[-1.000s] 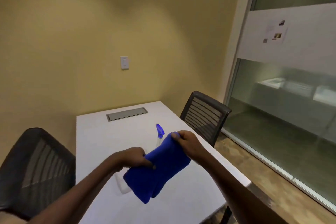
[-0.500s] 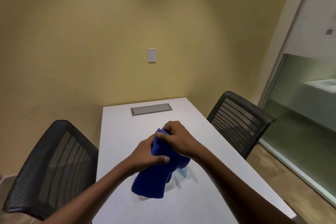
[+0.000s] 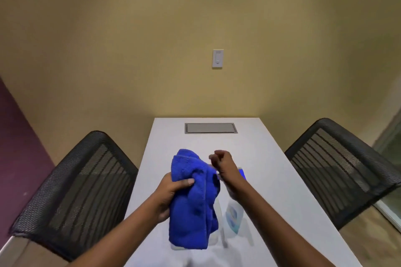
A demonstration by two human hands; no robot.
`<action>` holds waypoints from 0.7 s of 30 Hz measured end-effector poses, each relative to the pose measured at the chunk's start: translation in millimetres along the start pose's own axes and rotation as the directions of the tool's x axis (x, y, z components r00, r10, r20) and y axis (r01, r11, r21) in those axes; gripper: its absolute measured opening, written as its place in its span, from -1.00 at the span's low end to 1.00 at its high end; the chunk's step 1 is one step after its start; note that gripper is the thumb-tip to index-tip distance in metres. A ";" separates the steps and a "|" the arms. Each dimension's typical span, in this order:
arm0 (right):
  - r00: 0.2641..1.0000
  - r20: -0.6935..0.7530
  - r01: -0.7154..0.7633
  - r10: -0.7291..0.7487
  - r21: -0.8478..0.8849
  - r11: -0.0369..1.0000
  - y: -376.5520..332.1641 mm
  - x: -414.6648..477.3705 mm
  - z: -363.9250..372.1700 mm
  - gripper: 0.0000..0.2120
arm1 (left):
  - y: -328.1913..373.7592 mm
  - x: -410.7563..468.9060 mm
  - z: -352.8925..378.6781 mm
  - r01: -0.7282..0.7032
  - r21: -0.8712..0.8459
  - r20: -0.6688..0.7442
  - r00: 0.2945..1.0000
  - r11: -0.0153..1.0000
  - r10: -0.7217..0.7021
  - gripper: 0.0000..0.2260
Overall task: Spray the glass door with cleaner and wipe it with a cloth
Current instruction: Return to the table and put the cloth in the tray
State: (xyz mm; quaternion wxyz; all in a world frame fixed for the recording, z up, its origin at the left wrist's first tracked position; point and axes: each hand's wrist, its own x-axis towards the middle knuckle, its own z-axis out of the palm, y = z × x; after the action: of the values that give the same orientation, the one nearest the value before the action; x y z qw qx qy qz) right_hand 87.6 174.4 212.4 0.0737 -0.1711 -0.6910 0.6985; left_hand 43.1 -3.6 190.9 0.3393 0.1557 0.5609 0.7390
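Observation:
A thick blue cloth (image 3: 193, 199) hangs folded over the white table (image 3: 280, 182), gripped at its left side by my left hand (image 3: 171, 193). My right hand (image 3: 223, 163) is just to the right of the cloth, fingers curled, with nothing visibly in it. Below and behind that wrist stands a clear spray bottle (image 3: 233, 214) with a blue trigger head (image 3: 242, 173), partly hidden by my right forearm. The glass door shows only as a sliver at the far right edge (image 3: 392, 136).
Two black mesh chairs flank the table, one on the left (image 3: 80, 186) and one on the right (image 3: 340, 169). A grey cable hatch (image 3: 210, 128) sits at the table's far end. A wall switch (image 3: 217, 58) is on the yellow wall.
My view has swung left, away from the glass door, and now faces the table squarely. My right hand has let go of the cloth; my left hand alone holds it.

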 end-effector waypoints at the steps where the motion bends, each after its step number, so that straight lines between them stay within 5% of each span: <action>1: 0.998 0.032 -0.058 0.054 0.140 0.989 17.2 5.5 -5.1 -0.33 | -1.5 4.2 -2.6 -0.004 -0.043 -0.060 0.998 0.999 0.001 -0.64; 4: 0.960 0.241 -0.184 0.144 0.151 0.971 55.3 4.0 -3.5 -0.46 | -7.3 14.9 -11.6 0.016 -0.159 -0.150 0.988 0.987 -0.040 -0.62; 6: 0.933 0.336 -0.156 0.128 0.059 0.986 67.9 3.2 5.3 -0.67 | -12.1 20.7 -17.5 0.041 -0.166 -0.161 0.985 0.985 -0.068 -0.62; 8: 0.914 0.400 -0.084 0.075 0.005 0.996 70.7 3.0 16.4 -0.65 | -16.0 25.1 -21.6 0.069 -0.145 -0.172 0.981 0.987 -0.094 -0.66; 14: 0.942 0.333 -0.039 0.046 -0.028 0.999 98.3 14.4 42.8 -0.64 | -31.4 42.2 -40.9 0.114 0.309 -0.170 0.983 0.944 -0.063 -0.65; 21: 0.946 0.279 -0.184 0.166 0.038 0.982 152.6 37.2 42.3 -0.49 | -70.8 66.7 -86.6 0.192 0.272 -0.230 0.964 0.943 -0.130 -0.66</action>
State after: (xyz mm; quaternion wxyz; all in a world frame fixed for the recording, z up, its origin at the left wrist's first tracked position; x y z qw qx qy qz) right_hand 58.9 142.1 55.6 -0.0798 -0.1306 -0.6541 0.7407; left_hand -34.8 -11.2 86.9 0.3113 0.0789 0.7074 0.6297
